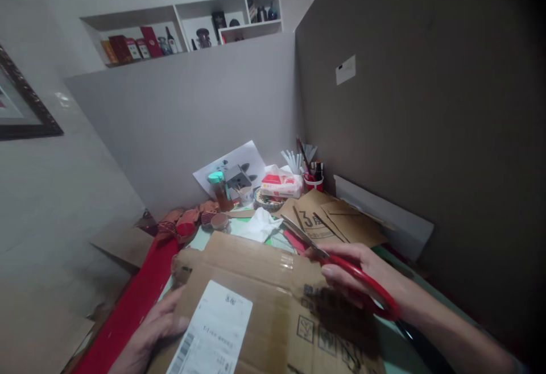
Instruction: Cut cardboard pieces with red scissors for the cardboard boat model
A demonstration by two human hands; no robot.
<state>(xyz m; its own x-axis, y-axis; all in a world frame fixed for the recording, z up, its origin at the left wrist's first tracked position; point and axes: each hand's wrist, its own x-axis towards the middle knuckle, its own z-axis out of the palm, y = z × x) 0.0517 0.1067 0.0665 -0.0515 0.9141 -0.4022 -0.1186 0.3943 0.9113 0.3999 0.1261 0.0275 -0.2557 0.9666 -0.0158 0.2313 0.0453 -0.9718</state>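
A brown cardboard box [268, 283] fills the near middle of the view, tilted towards me, with a white shipping label [219, 328] on its left half and black printed symbols on its right. Clear tape runs across its face. Wrapped round the box's left side is my left hand [157, 323], its thumb on the cardboard near the label. My right hand [354, 266] grips a pair of red-handled scissors [362, 277] around the handles. The blades point up and left, over the box's far right corner.
Behind the box lie a crumpled tissue [262, 225], brown paper bags [324, 217] and a tissue pack [280, 183]. A teal-lidded jar [220, 192], red wrapped bundles [187, 223] and a pen cup [314, 182] stand further back. Grey partitions [205, 112] enclose the desk.
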